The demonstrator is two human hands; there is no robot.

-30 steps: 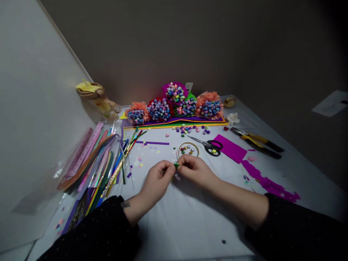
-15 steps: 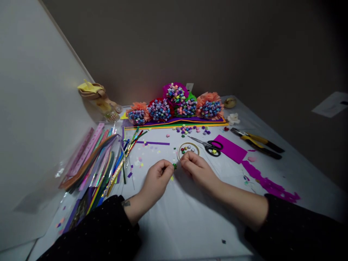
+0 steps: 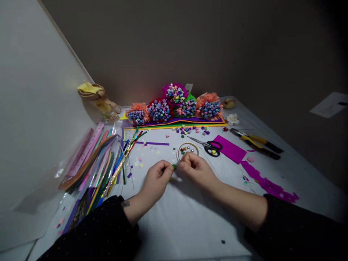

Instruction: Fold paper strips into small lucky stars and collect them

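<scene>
Between the thumb and forefinger of my left hand [image 3: 158, 177] is a small shiny green paper star [image 3: 174, 166]. My right hand [image 3: 199, 170] faces it a short gap away, fingers pinched together; whatever they hold is too small to make out. Just behind my right fingertips lies a gold ring [image 3: 178, 148], with several small metallic stars [image 3: 188, 148] inside it. Black-handled scissors [image 3: 211, 149] rest beyond my right hand, a yellow star [image 3: 213, 152] by their handles.
Paper strips [image 3: 108, 163] in clear plastic lie at left. Star bouquets [image 3: 160, 110] line the back, with loose stars [image 3: 186, 129] before them. To the right are magenta paper [image 3: 231, 150], a ragged magenta strip [image 3: 272, 185] and yellow-black pliers [image 3: 258, 143].
My right hand has shifted very slightly, its thumb and forefinger still pinched. My left hand keeps the green star in nearly the same place.
</scene>
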